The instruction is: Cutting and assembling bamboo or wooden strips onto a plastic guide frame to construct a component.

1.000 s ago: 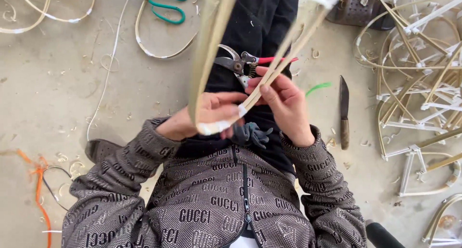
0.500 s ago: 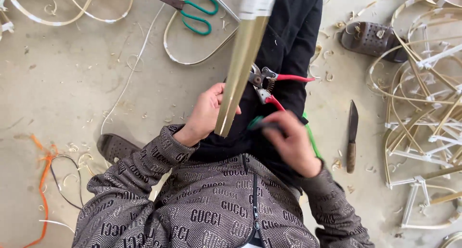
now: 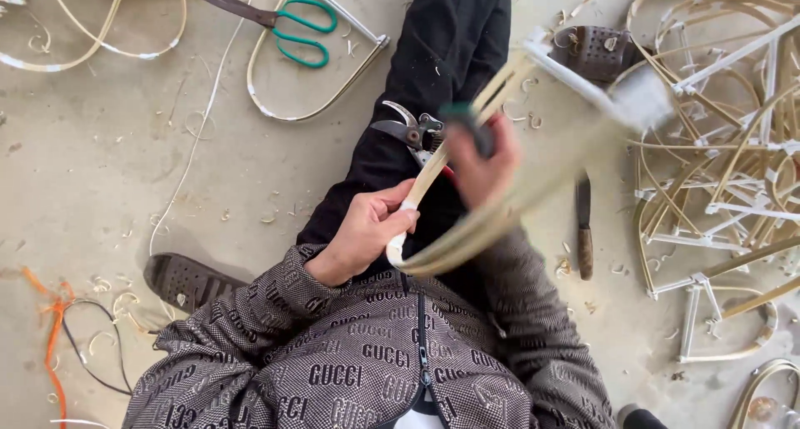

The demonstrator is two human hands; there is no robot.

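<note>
The left hand (image 3: 367,233) pinches the pale, white-taped bend of a cane frame (image 3: 433,250), thumb and fingers pressed on the smooth, flat strips. The right hand (image 3: 482,156), at one o'clock from it, is blurred; it is curled around something dark with a teal tip, which I cannot identify, and lies against the frame's upper strips. The frame is a long loop of tan split cane, running from the lap up toward two o'clock, where its white crossbar smears with motion.

Half a second ago the frame stood nearly upright, rising to twelve o'clock; now it slants right, and the right hand has risen from the lap to above the left.

On the black trouser leg, at twelve o'clock from the left hand, lie steel pruners (image 3: 410,132) with red grips. A knife (image 3: 584,226) with a dark blade and wooden handle lies on the grey concrete at three o'clock. Green-handled scissors (image 3: 279,22) lie at eleven o'clock, beside a bent cane hoop (image 3: 312,108). A heap of finished frames (image 3: 721,146), tan with white joints, fills the right. Curled shavings litter the floor.
</note>
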